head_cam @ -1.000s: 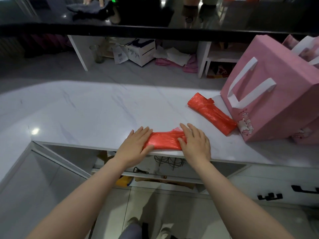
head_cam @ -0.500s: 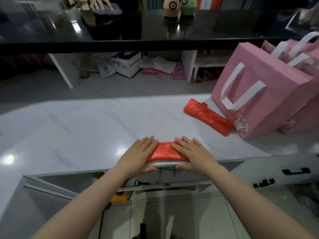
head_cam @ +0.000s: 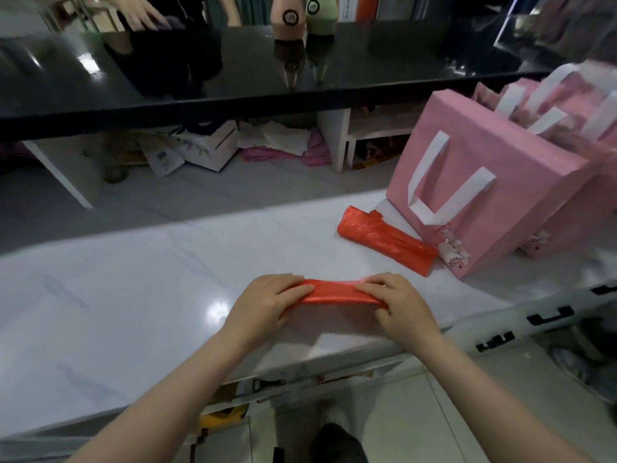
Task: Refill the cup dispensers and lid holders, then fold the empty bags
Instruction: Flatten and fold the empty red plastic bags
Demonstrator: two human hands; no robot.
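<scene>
Red plastic makes up the folded bag [head_cam: 334, 293], a long thin strip lying on the white desk [head_cam: 133, 295] near its near edge. The left hand [head_cam: 267, 304] holds the left end of the strip, with its fingers curled over the top and its thumb tucked below. The right hand [head_cam: 397, 304] holds the right end the same way, fingers bent over the plastic. Both grips are closed tight on the bag, and the strip is pulled straight between them.

Farther away and to the right, a second red bag [head_cam: 387, 243] lies rolled up on the desk. It sits just beside a pink paper bag [head_cam: 484, 182] with white handles. More pink bags [head_cam: 584, 195] stand behind that one. A shiny black counter [head_cam: 233, 71] runs along the far side.
</scene>
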